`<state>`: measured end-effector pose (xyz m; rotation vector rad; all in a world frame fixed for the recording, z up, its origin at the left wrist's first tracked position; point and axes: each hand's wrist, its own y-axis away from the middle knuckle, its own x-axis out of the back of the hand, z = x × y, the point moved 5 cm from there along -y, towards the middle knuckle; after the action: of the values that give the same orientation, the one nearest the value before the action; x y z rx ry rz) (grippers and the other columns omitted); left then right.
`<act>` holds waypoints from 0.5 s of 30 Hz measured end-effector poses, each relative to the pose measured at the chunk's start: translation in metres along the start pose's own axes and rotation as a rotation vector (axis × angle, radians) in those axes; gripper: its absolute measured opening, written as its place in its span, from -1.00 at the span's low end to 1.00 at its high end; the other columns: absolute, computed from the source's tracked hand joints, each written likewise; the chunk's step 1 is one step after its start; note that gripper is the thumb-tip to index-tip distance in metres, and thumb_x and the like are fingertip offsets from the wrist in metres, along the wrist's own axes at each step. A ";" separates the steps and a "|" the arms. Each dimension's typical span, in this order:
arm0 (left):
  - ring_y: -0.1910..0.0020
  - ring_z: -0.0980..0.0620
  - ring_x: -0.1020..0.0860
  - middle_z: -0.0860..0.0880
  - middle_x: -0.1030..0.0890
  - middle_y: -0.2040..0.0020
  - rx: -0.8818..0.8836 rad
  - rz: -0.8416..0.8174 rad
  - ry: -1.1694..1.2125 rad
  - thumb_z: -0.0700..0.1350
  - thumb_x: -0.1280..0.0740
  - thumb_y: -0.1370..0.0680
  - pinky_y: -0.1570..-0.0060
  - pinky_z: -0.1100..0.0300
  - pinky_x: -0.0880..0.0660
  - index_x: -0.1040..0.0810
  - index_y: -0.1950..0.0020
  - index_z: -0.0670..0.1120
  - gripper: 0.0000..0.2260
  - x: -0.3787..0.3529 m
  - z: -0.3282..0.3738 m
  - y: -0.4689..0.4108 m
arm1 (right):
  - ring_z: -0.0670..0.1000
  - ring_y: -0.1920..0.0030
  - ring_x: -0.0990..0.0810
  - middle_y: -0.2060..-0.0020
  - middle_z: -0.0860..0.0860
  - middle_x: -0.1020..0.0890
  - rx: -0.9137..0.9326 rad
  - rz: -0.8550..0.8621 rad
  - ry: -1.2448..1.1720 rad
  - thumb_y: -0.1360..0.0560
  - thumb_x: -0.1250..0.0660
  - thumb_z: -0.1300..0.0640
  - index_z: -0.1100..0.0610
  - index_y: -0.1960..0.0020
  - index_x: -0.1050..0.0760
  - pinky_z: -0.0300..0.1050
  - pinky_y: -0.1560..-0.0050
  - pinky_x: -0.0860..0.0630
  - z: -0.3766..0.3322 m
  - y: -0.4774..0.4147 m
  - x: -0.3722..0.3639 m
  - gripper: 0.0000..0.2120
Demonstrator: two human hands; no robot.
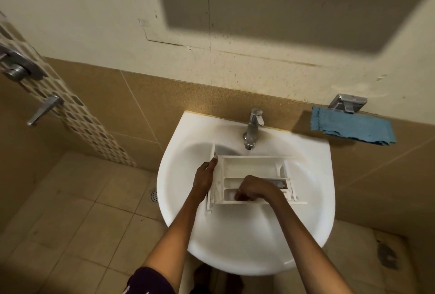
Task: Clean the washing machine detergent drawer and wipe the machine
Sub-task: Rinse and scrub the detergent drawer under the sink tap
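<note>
A white plastic detergent drawer point(249, 166) lies across the bowl of a white sink point(247, 242), its front panel at the left. My left hand point(204, 179) grips that front panel, thumb on its top edge. Curled fingers of my right hand point(253, 189) reach down into the drawer's near compartment; whether they hold anything is hidden. A chrome tap point(253, 127) stands just behind the drawer, and no water is visibly running.
A folded blue cloth point(350, 129) hangs on a chrome wall holder point(348, 103) to the right of the sink. A door with a metal handle point(43, 110) stands at the left. A floor drain point(154, 195) sits in the tiled floor left of the sink.
</note>
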<state>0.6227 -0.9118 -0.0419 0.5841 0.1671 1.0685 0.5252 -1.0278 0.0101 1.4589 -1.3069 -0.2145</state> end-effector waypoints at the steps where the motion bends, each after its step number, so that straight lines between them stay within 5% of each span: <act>1: -0.09 -0.14 -0.55 -0.14 -0.58 -0.12 -0.002 0.005 0.013 0.19 -0.18 -0.55 -0.23 -0.08 -0.45 -0.51 -0.22 -0.16 -0.53 0.000 0.003 0.003 | 0.13 -0.02 -0.54 0.01 0.22 -0.60 -0.021 0.029 0.063 -0.56 -0.17 0.23 0.33 -0.05 -0.52 -0.21 0.20 -0.44 0.003 0.003 0.004 -0.78; 4: -0.09 -0.15 -0.55 -0.13 -0.58 -0.09 -0.013 -0.006 0.019 0.17 -0.19 -0.56 -0.21 -0.05 -0.47 -0.52 -0.17 -0.15 -0.57 -0.001 0.003 0.001 | 0.18 -0.22 -0.49 -0.24 0.24 -0.50 0.016 0.162 0.219 -0.59 -0.09 0.20 0.32 -0.26 -0.42 -0.09 -0.11 -0.41 -0.006 0.005 0.001 -0.67; 7: -0.07 -0.14 -0.54 -0.13 -0.58 -0.07 -0.005 -0.015 0.030 0.16 -0.18 -0.57 -0.17 -0.01 -0.47 -0.51 -0.10 -0.11 -0.64 0.001 0.003 0.001 | 0.18 -0.20 -0.50 -0.19 0.21 -0.53 0.216 0.147 0.237 -0.61 -0.05 0.12 0.27 -0.22 -0.45 -0.12 -0.01 -0.36 -0.020 0.011 -0.033 -0.66; 12: -0.07 -0.17 -0.56 -0.17 -0.60 -0.06 -0.016 -0.011 0.047 0.18 -0.20 -0.55 -0.19 -0.06 -0.48 -0.55 -0.08 -0.13 -0.60 0.002 0.001 -0.001 | 0.12 -0.19 -0.54 -0.18 0.11 -0.55 0.068 0.395 0.475 -0.60 -0.08 0.13 0.21 -0.22 -0.46 -0.11 -0.12 -0.44 0.021 0.023 -0.014 -0.70; 15: -0.07 -0.20 -0.55 -0.20 -0.59 -0.05 -0.009 -0.012 0.015 0.18 -0.18 -0.56 -0.17 -0.07 -0.48 -0.54 -0.08 -0.16 -0.58 -0.002 0.003 -0.001 | 0.14 -0.19 -0.53 -0.17 0.15 -0.55 0.184 0.347 0.338 -0.60 -0.09 0.14 0.25 -0.20 -0.48 -0.10 -0.13 -0.44 0.006 0.021 -0.027 -0.69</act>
<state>0.6233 -0.9153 -0.0397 0.5666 0.1787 1.0622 0.4984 -1.0057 0.0106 1.3223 -1.2963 0.3746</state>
